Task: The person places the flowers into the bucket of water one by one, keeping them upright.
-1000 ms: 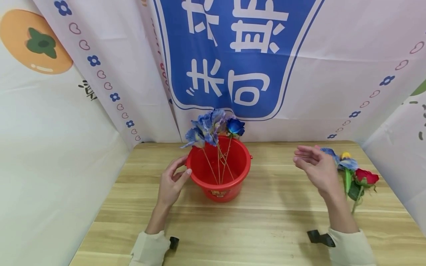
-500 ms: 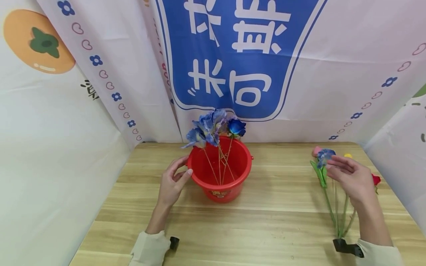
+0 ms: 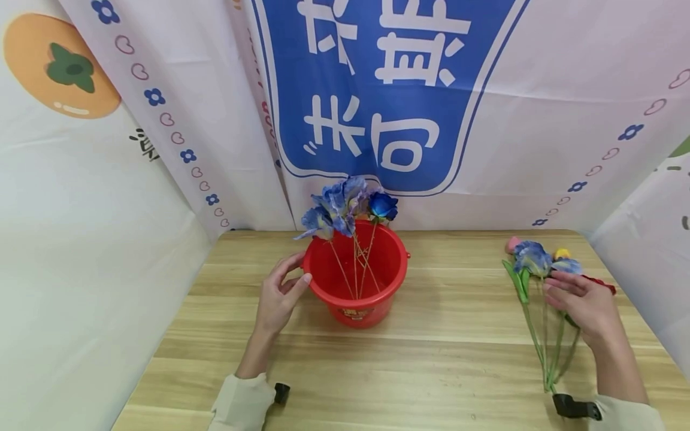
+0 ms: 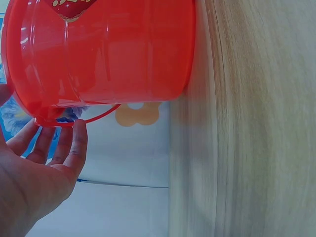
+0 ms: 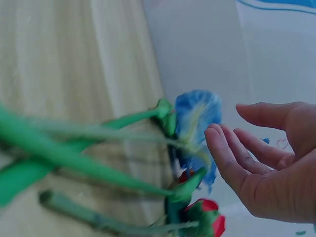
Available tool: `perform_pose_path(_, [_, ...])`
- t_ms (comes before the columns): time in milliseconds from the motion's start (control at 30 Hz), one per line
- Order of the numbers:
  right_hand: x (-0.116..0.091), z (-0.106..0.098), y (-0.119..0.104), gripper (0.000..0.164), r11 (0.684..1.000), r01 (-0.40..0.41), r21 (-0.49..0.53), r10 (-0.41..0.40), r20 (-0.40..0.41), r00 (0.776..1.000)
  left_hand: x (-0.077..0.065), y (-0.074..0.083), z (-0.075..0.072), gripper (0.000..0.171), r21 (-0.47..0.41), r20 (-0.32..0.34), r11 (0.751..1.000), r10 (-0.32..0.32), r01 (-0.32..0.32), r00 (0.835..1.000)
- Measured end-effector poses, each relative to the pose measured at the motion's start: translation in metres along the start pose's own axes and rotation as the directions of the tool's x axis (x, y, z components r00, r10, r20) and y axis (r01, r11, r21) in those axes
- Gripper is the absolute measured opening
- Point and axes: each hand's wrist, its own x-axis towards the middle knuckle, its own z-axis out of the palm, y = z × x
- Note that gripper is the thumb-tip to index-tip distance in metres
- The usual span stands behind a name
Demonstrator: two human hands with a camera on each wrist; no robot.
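Note:
My left hand (image 3: 276, 304) holds the side of a red bucket (image 3: 362, 317), thumb at the rim; in the left wrist view the fingers (image 4: 78, 148) reach along its rim and red handle (image 4: 104, 114). Several artificial flowers stand in the bucket: blue irises (image 3: 341, 206) and a blue rose (image 3: 383, 206). My right hand (image 3: 590, 305), fingers loosely bent and holding nothing, hovers close over another bunch. That bunch has a blue iris (image 3: 532, 258), a pink bloom (image 3: 513, 244), a yellow bloom (image 3: 562, 254) and a red rose (image 5: 217, 223), partly hidden by the hand in the head view.
All of it stands on a wooden table (image 3: 420, 371). A white printed cloth (image 3: 550, 149) with a blue panel (image 3: 377, 108) hangs behind, and cloth also closes off both sides. The bunch's green stems (image 3: 545, 353) point toward the table's front.
My right hand has moved right and toward me, from left of the bunch to over its right side, uncovering the blue iris. The left hand and bucket have stayed put.

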Motion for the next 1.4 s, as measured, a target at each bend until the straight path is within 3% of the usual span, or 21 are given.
perform_pose_path(133, [0.004, -0.005, 0.009, 0.06, 0.987, -0.044, -0.153, 0.045, 0.002, 0.999, 0.0, 0.0, 0.0, 0.046, 0.002, 0.004, 1.0, -0.004, 0.004, 1.0])
perform_pose_path(333, [0.01, -0.01, 0.019, 0.062, 0.99, -0.077, -0.121, 0.087, 0.081, 0.993, 0.0, -0.001, -0.001, 0.046, 0.001, 0.0, 1.0, -0.003, 0.003, 1.0])
perform_pose_path(567, [0.014, -0.012, 0.025, 0.07, 0.977, -0.148, -0.151, 0.167, 0.122, 0.978, 0.0, -0.002, -0.001, 0.044, 0.006, 0.002, 1.0, -0.009, 0.009, 1.0])
perform_pose_path(933, [0.011, -0.011, 0.023, 0.068, 0.98, -0.176, -0.092, 0.187, 0.142, 0.972, 0.0, -0.001, 0.0, 0.046, 0.004, 0.002, 1.0, -0.02, 0.02, 1.0])
perform_pose_path(1200, [0.004, -0.009, 0.011, 0.038, 0.993, -0.112, 0.03, 0.109, 0.104, 0.989, 0.0, -0.003, -0.001, 0.046, 0.004, -0.003, 1.0, -0.014, 0.014, 1.0])
perform_pose_path(1400, [-0.004, -0.002, -0.002, 0.032, 0.997, -0.036, 0.062, 0.031, 0.082, 0.996, 0.001, -0.003, -0.002, 0.045, 0.019, 0.003, 1.0, -0.017, 0.017, 1.0])
